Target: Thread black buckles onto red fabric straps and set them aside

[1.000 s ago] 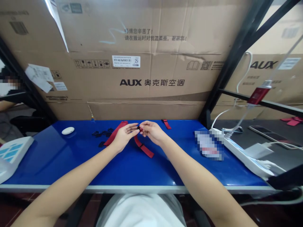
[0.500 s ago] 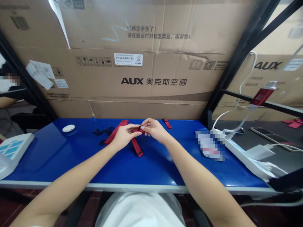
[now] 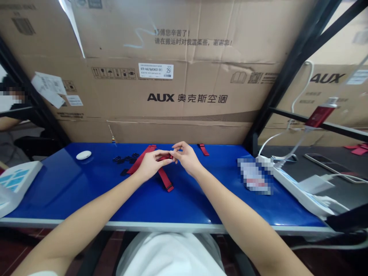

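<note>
Both hands meet above the middle of the blue table. My left hand (image 3: pixel 151 164) is closed on a red strap (image 3: pixel 165 180), whose lower end with a black buckle hangs toward me. At the strap's other end, my right hand (image 3: pixel 185 158) pinches with thumb and fingers; the small part between the fingertips is mostly hidden. Beside my left hand lie more red straps (image 3: pixel 140 160) with a black end piece. Several black buckles (image 3: pixel 126 158) are scattered to their left. Farther back on the right rests a short red strap (image 3: pixel 203 149).
A white oval object (image 3: pixel 83 155) and a white device (image 3: pixel 18 184) are on the left. On the right are a blurred packet (image 3: pixel 254 176), a white power strip (image 3: pixel 299 191) with cables, and a phone (image 3: pixel 327 163). A large cardboard box (image 3: pixel 172 115) stands behind the table.
My right hand has shifted slightly, its fingers moving at the strap's end. My left hand keeps its hold, and the hanging strap end has moved very little.
</note>
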`<action>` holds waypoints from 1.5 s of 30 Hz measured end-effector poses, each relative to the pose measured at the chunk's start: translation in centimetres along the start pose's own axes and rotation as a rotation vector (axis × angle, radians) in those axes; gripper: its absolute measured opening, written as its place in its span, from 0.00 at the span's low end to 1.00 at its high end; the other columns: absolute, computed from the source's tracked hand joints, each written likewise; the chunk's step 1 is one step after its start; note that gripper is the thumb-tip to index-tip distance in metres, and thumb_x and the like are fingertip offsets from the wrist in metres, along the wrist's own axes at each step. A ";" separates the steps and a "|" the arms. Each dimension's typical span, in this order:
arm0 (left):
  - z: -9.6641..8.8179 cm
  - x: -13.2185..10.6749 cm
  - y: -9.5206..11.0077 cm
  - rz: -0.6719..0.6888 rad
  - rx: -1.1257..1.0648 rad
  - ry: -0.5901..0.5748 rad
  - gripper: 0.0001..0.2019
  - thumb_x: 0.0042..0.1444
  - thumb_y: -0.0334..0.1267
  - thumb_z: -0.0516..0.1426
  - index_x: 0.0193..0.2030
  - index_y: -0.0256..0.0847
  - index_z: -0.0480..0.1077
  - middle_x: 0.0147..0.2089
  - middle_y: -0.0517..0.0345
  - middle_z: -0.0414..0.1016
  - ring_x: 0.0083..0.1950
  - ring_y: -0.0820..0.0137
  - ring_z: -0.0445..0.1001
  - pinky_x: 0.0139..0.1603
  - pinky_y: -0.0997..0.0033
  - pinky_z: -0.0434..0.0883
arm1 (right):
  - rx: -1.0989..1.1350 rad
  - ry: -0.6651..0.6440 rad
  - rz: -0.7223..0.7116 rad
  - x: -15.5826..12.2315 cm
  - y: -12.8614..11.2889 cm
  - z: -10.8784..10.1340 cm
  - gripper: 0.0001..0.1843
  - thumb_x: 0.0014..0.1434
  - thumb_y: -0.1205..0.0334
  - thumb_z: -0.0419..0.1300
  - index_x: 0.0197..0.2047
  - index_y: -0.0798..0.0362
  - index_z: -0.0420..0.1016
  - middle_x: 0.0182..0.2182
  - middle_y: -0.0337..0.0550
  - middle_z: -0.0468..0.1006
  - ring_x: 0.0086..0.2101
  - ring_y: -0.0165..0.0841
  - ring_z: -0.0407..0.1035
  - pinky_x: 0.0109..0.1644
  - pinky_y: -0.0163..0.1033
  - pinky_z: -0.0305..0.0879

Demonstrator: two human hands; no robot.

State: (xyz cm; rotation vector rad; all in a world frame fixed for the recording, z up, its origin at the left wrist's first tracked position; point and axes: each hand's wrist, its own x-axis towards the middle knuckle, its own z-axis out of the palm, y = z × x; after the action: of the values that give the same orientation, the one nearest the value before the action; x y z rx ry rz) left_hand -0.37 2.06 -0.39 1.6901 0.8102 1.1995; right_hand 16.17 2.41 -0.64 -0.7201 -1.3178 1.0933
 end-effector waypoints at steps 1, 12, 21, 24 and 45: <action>0.0 0.0 0.0 0.001 0.008 0.021 0.24 0.41 0.44 0.70 0.46 0.36 0.77 0.48 0.47 0.80 0.51 0.56 0.78 0.58 0.53 0.71 | 0.025 0.017 0.000 0.0 0.2 0.2 0.19 0.47 0.55 0.68 0.37 0.51 0.64 0.24 0.31 0.68 0.20 0.26 0.67 0.24 0.34 0.62; -0.2 0.2 -0.4 -0.025 0.005 0.042 0.26 0.39 0.44 0.72 0.46 0.35 0.76 0.47 0.46 0.80 0.50 0.56 0.78 0.59 0.51 0.70 | 0.016 0.057 0.029 0.2 0.6 -0.2 0.18 0.41 0.63 0.70 0.34 0.52 0.68 0.25 0.36 0.74 0.25 0.28 0.69 0.32 0.37 0.69; -1.2 0.9 -1.7 -0.192 -0.370 0.091 0.21 0.41 0.38 0.71 0.43 0.35 0.77 0.45 0.48 0.81 0.44 0.64 0.80 0.55 0.57 0.73 | -0.263 -0.034 -0.181 -0.5 -0.2 0.2 0.09 0.51 0.65 0.65 0.36 0.52 0.73 0.36 0.43 0.78 0.38 0.35 0.73 0.48 0.45 0.69; -2.1 0.8 -1.2 -0.299 -0.385 -0.122 0.20 0.45 0.36 0.70 0.45 0.34 0.77 0.44 0.48 0.81 0.43 0.66 0.80 0.53 0.62 0.74 | -0.450 -0.119 -0.242 -0.6 -1.0 -0.4 0.11 0.52 0.65 0.65 0.41 0.53 0.77 0.33 0.41 0.74 0.33 0.32 0.69 0.42 0.41 0.68; -2.8 0.1 0.2 -0.472 -0.321 -0.677 0.21 0.45 0.41 0.70 0.44 0.31 0.78 0.44 0.41 0.80 0.39 0.66 0.79 0.44 0.69 0.75 | -0.370 -0.527 -0.059 -0.3 -2.4 -2.4 0.12 0.57 0.54 0.62 0.30 0.54 0.68 0.30 0.38 0.70 0.30 0.29 0.65 0.38 0.37 0.63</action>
State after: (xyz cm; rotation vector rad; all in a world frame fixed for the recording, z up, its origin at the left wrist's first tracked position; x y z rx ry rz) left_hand -3.01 2.88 0.24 1.3928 0.5093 0.3604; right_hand 19.06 1.67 1.00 -0.6770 -2.0159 1.0396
